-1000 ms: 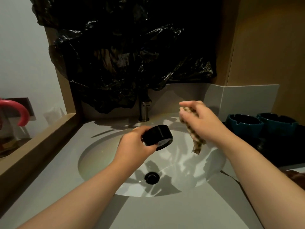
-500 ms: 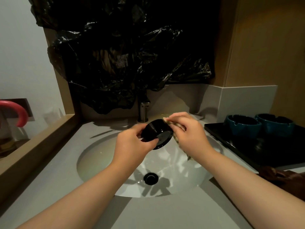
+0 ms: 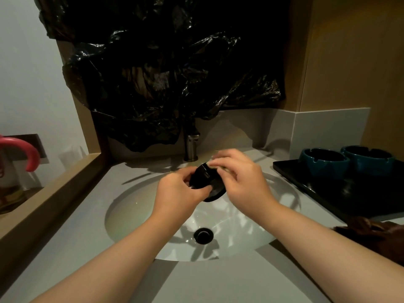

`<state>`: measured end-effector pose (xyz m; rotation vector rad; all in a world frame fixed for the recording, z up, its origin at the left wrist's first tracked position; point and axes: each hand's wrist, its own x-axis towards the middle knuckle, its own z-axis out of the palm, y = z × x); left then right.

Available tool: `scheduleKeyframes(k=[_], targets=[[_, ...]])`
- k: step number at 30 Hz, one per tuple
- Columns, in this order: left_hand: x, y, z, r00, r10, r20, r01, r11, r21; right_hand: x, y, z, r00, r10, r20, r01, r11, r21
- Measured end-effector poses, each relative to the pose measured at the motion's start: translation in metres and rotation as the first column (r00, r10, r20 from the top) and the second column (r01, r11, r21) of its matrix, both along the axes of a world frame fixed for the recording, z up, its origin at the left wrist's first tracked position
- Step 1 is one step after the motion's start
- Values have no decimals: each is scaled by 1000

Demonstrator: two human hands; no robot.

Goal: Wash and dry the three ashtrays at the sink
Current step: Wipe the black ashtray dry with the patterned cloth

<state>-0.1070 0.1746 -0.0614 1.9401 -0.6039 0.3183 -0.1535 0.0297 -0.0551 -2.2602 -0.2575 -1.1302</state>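
The left hand gripped the black ashtray by its edge, tilted above the sink. The right hand curled its fingers around a pale cloth and pressed it to the upper rim. A glossy, possibly wet ashtray held by so little could slip under hard rubbing and chip on the basin. The 2 teal ashtrays sat side by side on a black tray to the right, where a swinging elbow might catch them. The grey counter surrounded a white basin with a black drain. A metal tap stood behind it, under crumpled black plastic sheeting. The room was dim.
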Motion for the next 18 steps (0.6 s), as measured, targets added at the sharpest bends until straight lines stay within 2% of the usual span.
scheduleKeyframes(k=[2, 3, 5, 7, 11, 12, 14, 16, 18], targets=[[0, 0, 0, 1000, -7, -30, 5, 998, -70, -2, 4, 0, 998, 40, 56, -34, 994, -103], [-1, 0, 1, 999, -12, -46, 7, 994, -110, -1, 3, 1, 996, 63, 55, -60, 996, -60], [-1, 0, 1, 996, -18, -83, 2, 982, -189, 0, 0, 3, 993, 119, -10, -115, 975, 192], [1, 0, 2, 990, -31, -135, -7, 963, -271, 2, -5, 5, 973, 189, -136, -115, 899, 423], [9, 4, 5, 973, -90, -214, 2, 926, -378, 3, -18, 13, 903, 300, -306, -22, 746, 666], [10, 4, 4, 964, -116, -239, 15, 922, -387, 3, -23, 16, 897, 293, -331, 10, 735, 678], [12, 3, 3, 944, -170, -284, 44, 915, -400, 2, -33, 22, 874, 256, -413, 51, 797, 602], [14, 2, 1, 931, -207, -299, 78, 917, -392, -3, -39, 27, 820, 197, -537, 56, 907, 418], [16, 1, -1, 926, -226, -302, 108, 926, -362, -8, -38, 30, 772, 123, -624, 29, 973, 229]])
